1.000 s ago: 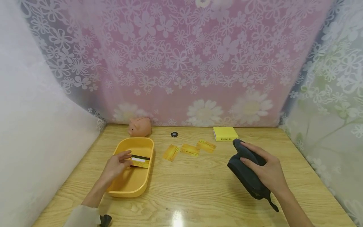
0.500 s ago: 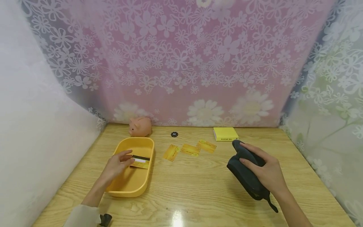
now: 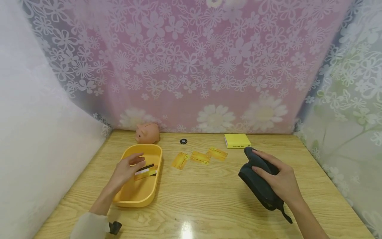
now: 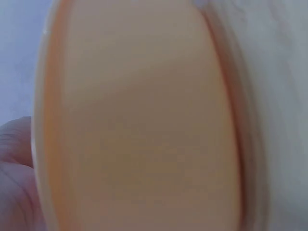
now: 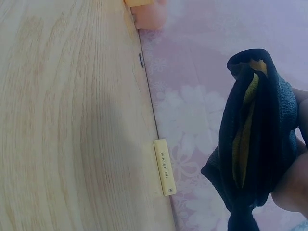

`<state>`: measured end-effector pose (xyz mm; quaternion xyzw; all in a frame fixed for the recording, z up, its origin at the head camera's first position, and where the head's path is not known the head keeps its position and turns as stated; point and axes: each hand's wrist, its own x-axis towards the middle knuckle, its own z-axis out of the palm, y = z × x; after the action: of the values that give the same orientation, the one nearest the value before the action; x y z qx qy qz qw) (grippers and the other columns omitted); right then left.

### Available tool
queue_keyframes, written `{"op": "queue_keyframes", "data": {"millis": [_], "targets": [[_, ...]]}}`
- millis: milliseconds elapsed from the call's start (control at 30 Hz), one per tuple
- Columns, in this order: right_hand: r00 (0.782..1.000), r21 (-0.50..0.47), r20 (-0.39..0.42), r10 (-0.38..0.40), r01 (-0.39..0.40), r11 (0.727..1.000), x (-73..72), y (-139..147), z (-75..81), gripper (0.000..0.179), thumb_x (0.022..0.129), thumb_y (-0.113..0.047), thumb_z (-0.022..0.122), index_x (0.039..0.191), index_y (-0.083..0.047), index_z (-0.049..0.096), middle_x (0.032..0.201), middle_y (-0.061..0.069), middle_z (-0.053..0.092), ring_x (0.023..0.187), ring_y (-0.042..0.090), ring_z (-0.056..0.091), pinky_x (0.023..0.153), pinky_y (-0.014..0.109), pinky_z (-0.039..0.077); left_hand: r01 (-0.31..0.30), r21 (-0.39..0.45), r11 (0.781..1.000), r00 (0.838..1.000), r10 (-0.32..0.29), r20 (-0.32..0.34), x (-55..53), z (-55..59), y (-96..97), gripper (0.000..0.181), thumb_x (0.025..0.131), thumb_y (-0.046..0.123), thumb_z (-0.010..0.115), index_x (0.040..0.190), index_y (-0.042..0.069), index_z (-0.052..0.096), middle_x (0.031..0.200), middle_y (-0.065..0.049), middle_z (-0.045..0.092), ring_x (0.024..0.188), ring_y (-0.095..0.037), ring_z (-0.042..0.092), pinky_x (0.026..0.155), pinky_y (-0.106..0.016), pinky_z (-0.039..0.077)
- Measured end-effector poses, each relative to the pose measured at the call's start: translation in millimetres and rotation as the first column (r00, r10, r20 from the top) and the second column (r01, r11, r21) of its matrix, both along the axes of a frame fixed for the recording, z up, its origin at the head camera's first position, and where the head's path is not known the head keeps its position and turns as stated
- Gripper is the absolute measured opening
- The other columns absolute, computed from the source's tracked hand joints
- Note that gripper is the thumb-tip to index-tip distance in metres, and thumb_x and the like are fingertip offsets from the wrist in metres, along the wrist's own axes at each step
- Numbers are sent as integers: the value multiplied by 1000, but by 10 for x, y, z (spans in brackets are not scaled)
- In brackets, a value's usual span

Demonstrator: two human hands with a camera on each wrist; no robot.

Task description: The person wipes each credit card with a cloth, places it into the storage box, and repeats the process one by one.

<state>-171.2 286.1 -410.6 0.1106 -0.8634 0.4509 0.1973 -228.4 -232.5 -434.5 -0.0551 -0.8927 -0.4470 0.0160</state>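
My left hand hovers over the yellow tray, its thumb and fingertips spread apart above a few gold cards lying askew inside. The cards show dark stripes and a white strip; the thumb overlaps their upper left side. In the left wrist view the tray wall fills most of the picture and hides the cards. My right hand grips a dark soft pouch with a hanging loop, held tilted at the right. The right wrist view shows the pouch's mouth parted, with yellow inside.
Three gold cards lie in a staggered row at mid-table. Along the back are a pink piggy bank, a black chip and a small yellow book marked THE ARCHIVE. Floral cloth hangs behind the wooden table.
My left hand has shifted slightly right and up. The top card in the tray has turned askew, and part of another card shows beneath it. The right hand and pouch barely moved.
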Motion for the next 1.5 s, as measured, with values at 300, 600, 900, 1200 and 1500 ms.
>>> {"op": "queue_keyframes", "data": {"millis": [300,600,900,1200,1500], "targets": [[1000,-12,8,7,-7,1000,-11,-7,-13,53,96,-22,79,146,-28,63,148,-2,61,123,-11,55,87,9,52,71,116,991,996,-65,-56,-43,182,458,51,104,25,67,150,7,55,139,-18,65,128,-35,62,107,-51,52],[1000,-27,-8,20,-20,999,-68,-17,-20,52,95,-20,79,145,-27,64,148,-2,61,124,-9,56,88,9,52,86,183,979,992,-68,-103,-139,222,1082,45,102,19,70,144,6,61,140,-14,65,129,-33,61,109,-50,50],[999,-50,-32,41,-42,998,-156,-33,-54,52,95,-17,79,144,-26,65,146,-2,62,126,-6,57,90,11,52,37,47,998,998,-34,-60,-277,-81,1509,48,104,23,67,145,0,57,139,-26,61,130,-44,57,104,-57,51],[998,-41,-40,50,-52,998,-158,-81,-75,53,95,-16,79,144,-26,65,146,-2,62,126,-7,56,90,10,52,-106,-84,991,991,98,-96,-339,-298,1667,49,95,19,76,137,-3,62,128,-31,60,119,-48,56,101,-61,46],[998,-45,-27,62,-63,997,-108,-119,-54,55,94,-13,80,145,-25,64,146,0,62,124,-7,56,90,11,52,-227,-138,964,974,228,-11,-400,-414,1733,59,90,17,80,143,5,58,136,-31,51,126,-48,43,110,-66,29]]}}
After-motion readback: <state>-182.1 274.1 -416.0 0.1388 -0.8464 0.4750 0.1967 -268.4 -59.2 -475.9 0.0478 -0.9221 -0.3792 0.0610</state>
